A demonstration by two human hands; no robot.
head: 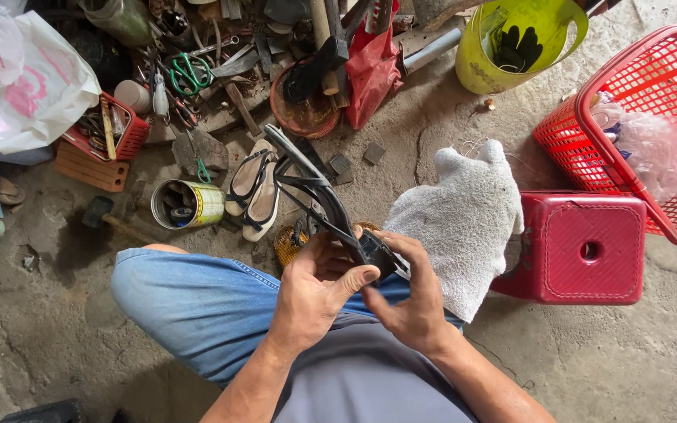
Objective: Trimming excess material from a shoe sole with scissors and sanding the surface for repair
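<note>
Right now, hands: both closed on one black sandal, held over the lap.
Left hand: wrapped round sandal's near end, thumb laid across top, fingers underneath.
Right hand: pinching same near end from the other side, fingertips on the dark heel part.
Sandal: black, w/ thin straps, long sole pointing up and away from the person, tilted; near end in the hands, far end free in air above the floor.
Lap: blue jeans on left knee, grey cloth nearer the camera.
Towel: whitish, draped over right knee, just beside right hand.
Stool: red plastic, hole in top, on floor right of towel.
Basket: red mesh, behind stool, clear plastic bags inside.
Bucket: yellow-green, black glove in it, farther back.
Pale sandals: pair on floor, just left of the held one.
Tin: open can, left of the pair.
Scissors: green handles, in tool clutter at the back.
</note>
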